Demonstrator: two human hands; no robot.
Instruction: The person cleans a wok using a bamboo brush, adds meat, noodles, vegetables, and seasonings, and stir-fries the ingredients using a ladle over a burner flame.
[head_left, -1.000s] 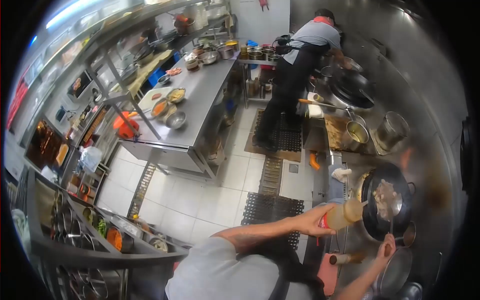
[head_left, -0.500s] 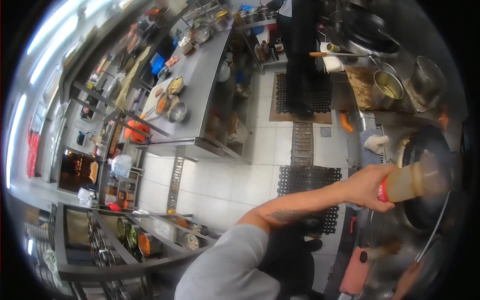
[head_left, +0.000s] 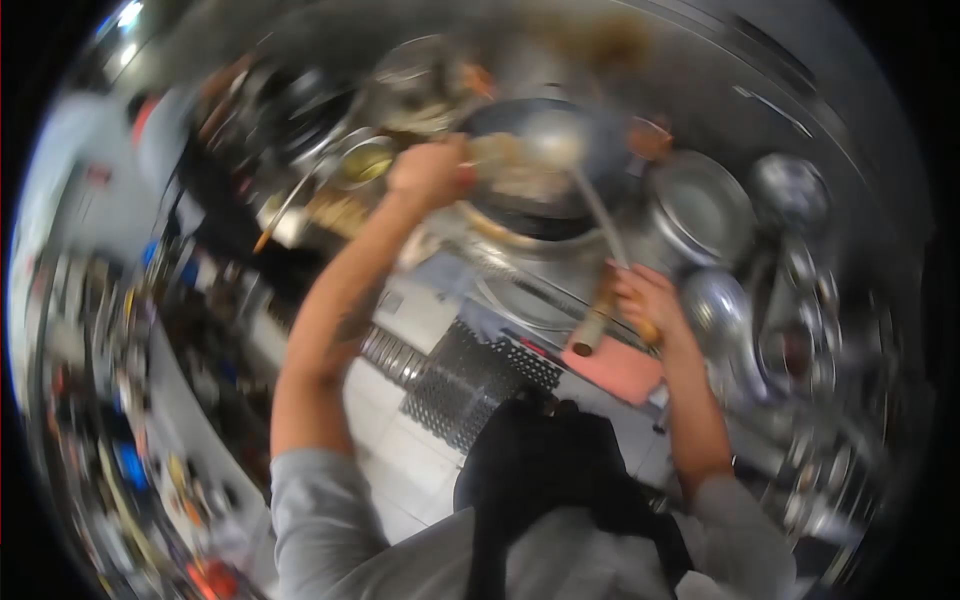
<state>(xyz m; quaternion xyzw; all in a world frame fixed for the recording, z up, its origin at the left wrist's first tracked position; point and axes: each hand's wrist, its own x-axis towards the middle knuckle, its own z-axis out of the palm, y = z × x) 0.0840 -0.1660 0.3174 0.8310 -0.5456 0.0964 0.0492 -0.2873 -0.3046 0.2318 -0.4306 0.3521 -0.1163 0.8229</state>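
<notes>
My left hand (head_left: 430, 172) is wrapped round a squeeze bottle (head_left: 492, 158), tipped over the left part of a dark wok (head_left: 550, 222). Pale food pieces (head_left: 530, 186) lie in the wok. My right hand (head_left: 645, 300) grips the handle of a long ladle (head_left: 602, 215), whose bowl is over the wok among the food. Motion blur hides the bottle's tip and whether anything flows out. Just left of my right hand, a brown cylindrical handle (head_left: 592, 328) rests by a pink cloth (head_left: 612, 368).
A large metal pan (head_left: 703, 208) and several steel bowls stand right of the wok. A pot with yellow liquid (head_left: 366, 163) is at the left. Another person (head_left: 185, 150) stands at the far left stove. A perforated black mat (head_left: 480, 385) lies on the floor.
The view has swung toward the stove, bringing both hands and the whole wok into view. The bottle is still in my left hand, and the ladle is still in my right.
</notes>
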